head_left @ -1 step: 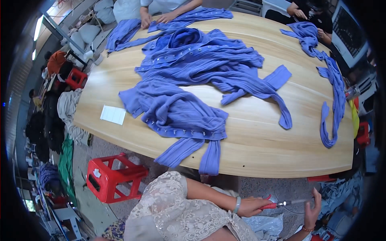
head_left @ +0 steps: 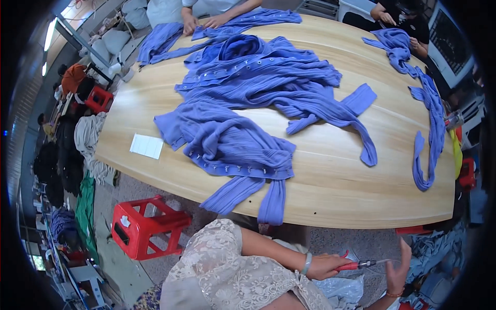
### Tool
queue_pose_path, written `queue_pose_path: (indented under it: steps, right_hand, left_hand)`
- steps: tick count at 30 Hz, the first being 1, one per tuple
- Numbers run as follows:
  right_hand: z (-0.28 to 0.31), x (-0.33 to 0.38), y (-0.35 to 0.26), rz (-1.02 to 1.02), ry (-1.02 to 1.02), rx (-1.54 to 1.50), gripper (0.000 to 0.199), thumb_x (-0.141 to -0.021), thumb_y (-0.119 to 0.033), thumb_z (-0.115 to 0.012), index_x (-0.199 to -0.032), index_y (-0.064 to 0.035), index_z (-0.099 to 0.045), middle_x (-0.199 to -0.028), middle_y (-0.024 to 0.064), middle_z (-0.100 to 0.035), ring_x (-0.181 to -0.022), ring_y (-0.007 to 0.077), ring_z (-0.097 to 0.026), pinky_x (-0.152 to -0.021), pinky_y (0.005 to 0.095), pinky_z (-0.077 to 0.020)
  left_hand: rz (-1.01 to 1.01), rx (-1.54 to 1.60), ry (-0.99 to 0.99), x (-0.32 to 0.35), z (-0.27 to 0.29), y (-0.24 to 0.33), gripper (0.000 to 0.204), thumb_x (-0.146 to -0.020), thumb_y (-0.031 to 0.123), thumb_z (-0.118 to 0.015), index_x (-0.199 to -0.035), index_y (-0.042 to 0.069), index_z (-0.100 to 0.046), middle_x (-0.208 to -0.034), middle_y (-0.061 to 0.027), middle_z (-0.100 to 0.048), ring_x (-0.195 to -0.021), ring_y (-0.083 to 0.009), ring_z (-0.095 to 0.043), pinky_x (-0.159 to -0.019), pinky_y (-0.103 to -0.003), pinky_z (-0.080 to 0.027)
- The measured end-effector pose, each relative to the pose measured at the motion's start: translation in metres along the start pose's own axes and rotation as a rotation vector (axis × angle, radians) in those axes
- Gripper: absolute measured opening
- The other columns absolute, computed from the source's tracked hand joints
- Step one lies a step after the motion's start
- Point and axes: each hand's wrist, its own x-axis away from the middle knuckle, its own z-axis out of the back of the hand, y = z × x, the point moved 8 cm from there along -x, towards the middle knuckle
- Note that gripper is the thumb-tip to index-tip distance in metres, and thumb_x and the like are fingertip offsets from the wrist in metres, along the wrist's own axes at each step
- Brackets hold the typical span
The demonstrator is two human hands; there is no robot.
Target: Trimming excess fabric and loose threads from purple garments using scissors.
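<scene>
Left hand (head_left: 324,266) gripping red-handled scissors (head_left: 356,265), right hand (head_left: 399,269) open

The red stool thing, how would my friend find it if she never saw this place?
Start at the big wooden table covered in blue knit garments. Look at the floor below its near left edge: the red plastic stool stands there. It is boxy with open sides, closer than the other red stool farther back.

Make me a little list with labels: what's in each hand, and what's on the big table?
left hand: grips a small red-handled snipping tool
right hand: open, beside the tool's tip; nothing seen in it
table: light wooden top, heaped with blue knitted garments
paper: white slip near the table's left edge
floor: red plastic stool
</scene>
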Motion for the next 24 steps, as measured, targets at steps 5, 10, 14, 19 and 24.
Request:
queue_pose_path:
  steps: [5,10,14,19,24]
  right_hand:
    - [-0.074,0.000,-0.075,0.259,-0.378,0.152,0.046,-0.062,-0.010,-0.075,-0.107,-0.0080,-0.063,-0.100,0.0127,-0.061,-0.100,0.0335,-0.055,-0.095,0.0419,-0.0398]
    - [-0.123,-0.001,-0.116,0.202,-0.614,0.266,0.024,-0.072,-0.028,-0.073,-0.073,-0.0085,-0.061,-0.066,0.0161,-0.064,-0.064,0.0380,-0.064,-0.058,0.0479,-0.0497]
    - [-0.143,-0.026,-0.142,0.253,-0.639,0.088,0.017,-0.073,-0.027,-0.070,-0.077,-0.0103,-0.065,-0.067,0.0167,-0.063,-0.064,0.0388,-0.063,-0.059,0.0472,-0.0510]
    - [-0.137,-0.071,-0.163,0.048,-0.383,-0.305,0.021,-0.075,-0.017,-0.071,-0.092,-0.0066,-0.064,-0.068,0.0170,-0.063,-0.063,0.0394,-0.062,-0.059,0.0414,-0.0497]
    - [-0.168,-0.112,-0.246,0.411,-0.140,-0.106,0.052,-0.074,-0.024,-0.078,-0.116,-0.0048,-0.054,-0.104,0.0185,-0.062,-0.090,0.0365,-0.063,-0.072,0.0428,-0.0512]
  left_hand:
    - [0.085,0.011,-0.010,-0.002,0.042,0.039,0.059,-0.082,0.006,-0.057,-0.138,0.006,-0.039,-0.102,-0.0202,-0.057,-0.097,-0.0405,-0.055,-0.080,-0.048,-0.045]
    - [0.213,-0.270,-0.168,0.030,0.054,0.062,0.032,-0.080,0.008,-0.062,-0.111,0.004,-0.053,-0.099,-0.0169,-0.061,-0.097,-0.0379,-0.057,-0.076,-0.050,-0.046]
    - [-0.148,-0.407,0.080,0.084,0.134,0.132,0.051,-0.086,0.016,-0.064,-0.133,0.006,-0.048,-0.142,-0.0184,-0.042,-0.133,-0.0395,-0.036,-0.106,-0.052,-0.034]
    - [0.015,-1.059,0.820,0.205,0.310,0.197,0.045,-0.078,0.001,-0.067,-0.122,0.004,-0.058,-0.129,-0.0172,-0.055,-0.123,-0.0373,-0.050,-0.106,-0.046,-0.035]
    - [0.639,-1.524,0.993,0.364,0.411,0.121,0.049,-0.076,0.004,-0.068,-0.124,0.005,-0.056,-0.130,-0.0214,-0.051,-0.122,-0.0432,-0.047,-0.101,-0.048,-0.040]
